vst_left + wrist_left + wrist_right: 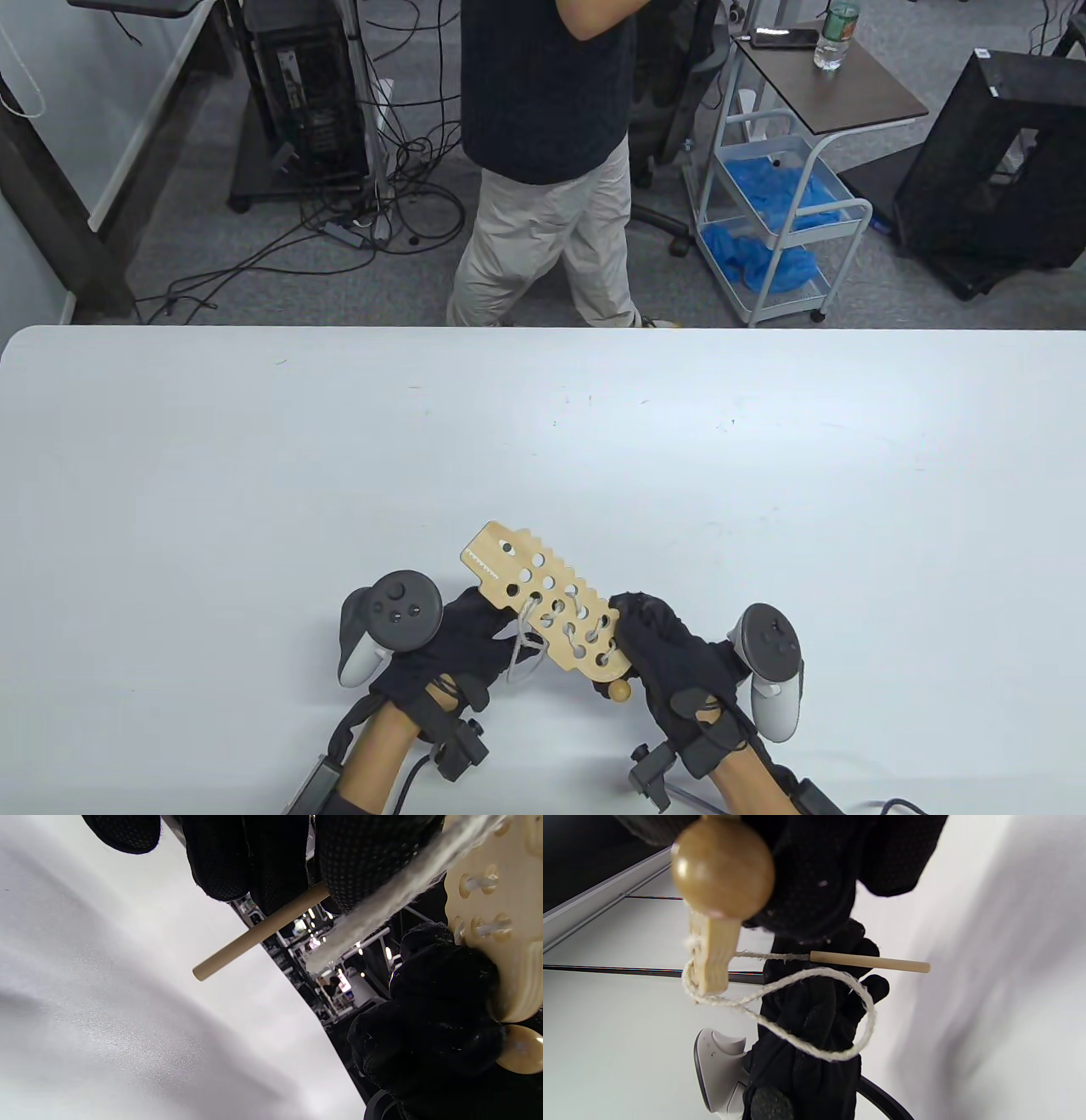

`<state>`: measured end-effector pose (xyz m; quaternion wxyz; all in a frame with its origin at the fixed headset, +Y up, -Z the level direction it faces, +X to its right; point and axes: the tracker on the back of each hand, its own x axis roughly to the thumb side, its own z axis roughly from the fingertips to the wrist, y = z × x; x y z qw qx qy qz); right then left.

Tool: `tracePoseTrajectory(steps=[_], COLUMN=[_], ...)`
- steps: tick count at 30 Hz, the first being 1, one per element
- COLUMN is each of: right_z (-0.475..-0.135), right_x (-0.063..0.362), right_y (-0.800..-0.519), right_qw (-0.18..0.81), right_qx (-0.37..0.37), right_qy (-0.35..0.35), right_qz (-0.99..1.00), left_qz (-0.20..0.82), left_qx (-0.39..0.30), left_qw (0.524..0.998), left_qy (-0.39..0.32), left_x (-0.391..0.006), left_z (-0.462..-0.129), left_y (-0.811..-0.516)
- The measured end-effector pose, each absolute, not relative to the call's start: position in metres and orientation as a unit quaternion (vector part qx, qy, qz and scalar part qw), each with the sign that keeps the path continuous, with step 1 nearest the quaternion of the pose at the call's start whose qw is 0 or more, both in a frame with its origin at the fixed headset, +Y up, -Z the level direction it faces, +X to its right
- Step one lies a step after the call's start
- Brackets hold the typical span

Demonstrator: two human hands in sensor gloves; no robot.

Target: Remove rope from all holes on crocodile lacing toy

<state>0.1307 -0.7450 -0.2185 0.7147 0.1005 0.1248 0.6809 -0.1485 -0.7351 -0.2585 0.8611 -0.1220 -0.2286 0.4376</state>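
Observation:
The wooden crocodile lacing toy (543,604) is held above the table near the front edge, its head pointing up-left. My right hand (670,658) grips its tail end, next to the brown wooden ball (622,691). My left hand (462,637) is under the toy's left side and pinches the wooden needle stick (258,931) at the rope's end. The white rope (530,632) runs through several holes near the tail and hangs in a loose loop (814,1018) below the toy. In the right wrist view the toy shows edge-on (712,955) under the ball (723,868).
The white table (254,475) spreads wide around the hands. A person stands beyond the far edge (547,161). A cart (776,187) and cables lie on the floor behind.

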Motion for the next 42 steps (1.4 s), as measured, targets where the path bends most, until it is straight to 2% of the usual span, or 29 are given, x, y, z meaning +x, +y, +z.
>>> tracePoseTrajectory(steps=[7,13,27,42], right_z=[-0.219,-0.221,-0.231,-0.239], right_x=[0.131,0.136,0.156,0.179], right_y=[-0.745,-0.747,-0.758,-0.766], right_qw=[0.714,0.709,0.682,0.661], right_qx=[0.099,0.082,0.002,-0.067], right_qy=[0.124,0.114,0.085,0.053], right_qz=[0.682,0.691,0.727,0.745], left_qz=[0.433,0.425,0.349,0.318], left_qx=[-0.110,-0.075,-0.004,0.007], left_qw=[0.866,0.881,0.927,0.941], left_qy=[-0.227,-0.195,-0.139,-0.119], left_x=[-0.148,-0.153,-0.161,-0.168], left_z=[-0.257,-0.257,-0.259,-0.262], left_y=[-0.734,-0.730,-0.727,-0.725])
